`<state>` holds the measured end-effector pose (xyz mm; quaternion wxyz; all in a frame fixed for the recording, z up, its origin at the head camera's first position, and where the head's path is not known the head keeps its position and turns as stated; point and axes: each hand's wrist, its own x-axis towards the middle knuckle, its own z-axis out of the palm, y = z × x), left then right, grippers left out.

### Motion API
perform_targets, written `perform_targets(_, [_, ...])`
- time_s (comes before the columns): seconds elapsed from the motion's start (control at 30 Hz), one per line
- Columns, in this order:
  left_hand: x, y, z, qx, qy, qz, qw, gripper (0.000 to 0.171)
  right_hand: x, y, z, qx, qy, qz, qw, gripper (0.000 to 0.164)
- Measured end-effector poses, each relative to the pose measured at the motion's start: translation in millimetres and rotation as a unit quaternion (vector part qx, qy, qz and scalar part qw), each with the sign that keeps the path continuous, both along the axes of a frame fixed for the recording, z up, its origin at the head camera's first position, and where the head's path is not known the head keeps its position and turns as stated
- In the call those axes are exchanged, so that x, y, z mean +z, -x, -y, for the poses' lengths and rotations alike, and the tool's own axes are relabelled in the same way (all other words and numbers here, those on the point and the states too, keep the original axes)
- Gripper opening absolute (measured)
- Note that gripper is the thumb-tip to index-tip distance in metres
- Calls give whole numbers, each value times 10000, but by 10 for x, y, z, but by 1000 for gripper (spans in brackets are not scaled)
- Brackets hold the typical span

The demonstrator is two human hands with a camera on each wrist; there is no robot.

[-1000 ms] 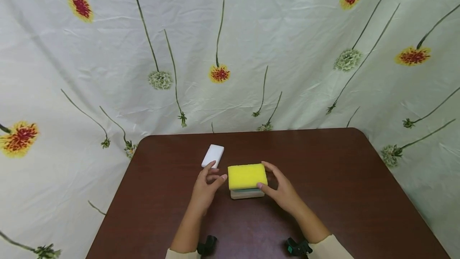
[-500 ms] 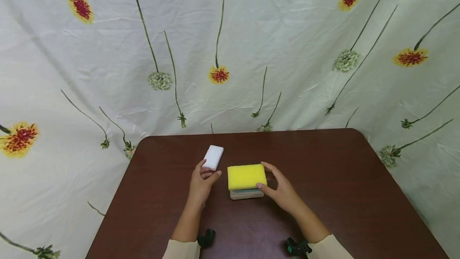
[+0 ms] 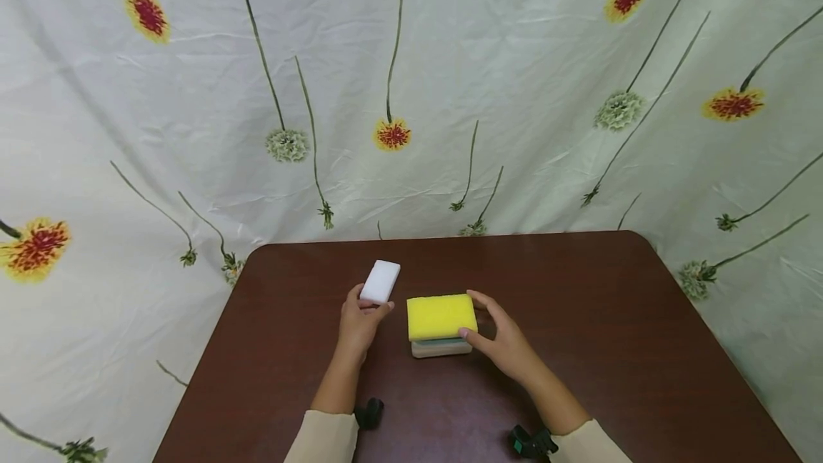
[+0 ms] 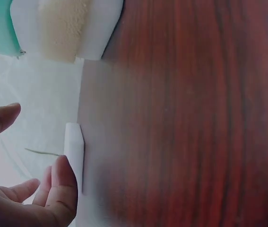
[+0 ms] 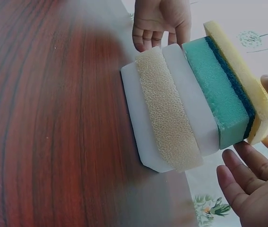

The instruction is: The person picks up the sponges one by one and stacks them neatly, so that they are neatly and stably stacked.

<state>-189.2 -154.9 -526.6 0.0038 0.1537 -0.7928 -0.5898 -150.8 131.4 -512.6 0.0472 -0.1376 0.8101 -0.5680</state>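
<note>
In the head view, my left hand (image 3: 357, 324) reaches to a white sponge block (image 3: 380, 281) lying flat on the table. Its thumb and index finger spread at the block's near end. The left wrist view shows the fingertips (image 4: 64, 172) overlapping that block, the thumb held apart. My right hand (image 3: 504, 341) holds the top yellow sponge (image 3: 440, 316) of a stack at its right end, thumb in front and index finger behind. Below it, in the right wrist view, come a green sponge (image 5: 219, 92), a white block (image 5: 190, 94), a beige sponge (image 5: 164, 109) and another white block (image 5: 141, 116).
The dark wooden table (image 3: 579, 306) has rounded far corners. Behind it hangs a white cloth (image 3: 546, 77) with printed flowers. A dark strap (image 3: 369, 414) is on the left wrist and another strap (image 3: 534, 441) on the right.
My left hand has moved a little left, away from the stack, and its fingers have come to either side of the white block. The right hand and stack stay put.
</note>
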Motion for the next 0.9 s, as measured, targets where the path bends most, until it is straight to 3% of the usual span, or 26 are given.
perform_targets(0.5, [-121, 152, 51, 284, 149, 247, 9992, 86, 17, -4, 8, -1, 4, 44, 10000, 69])
perform_targets(0.9, [-149, 226, 99, 197, 404, 547, 9975, 81, 19, -6, 9, -42, -41, 88, 9999, 69])
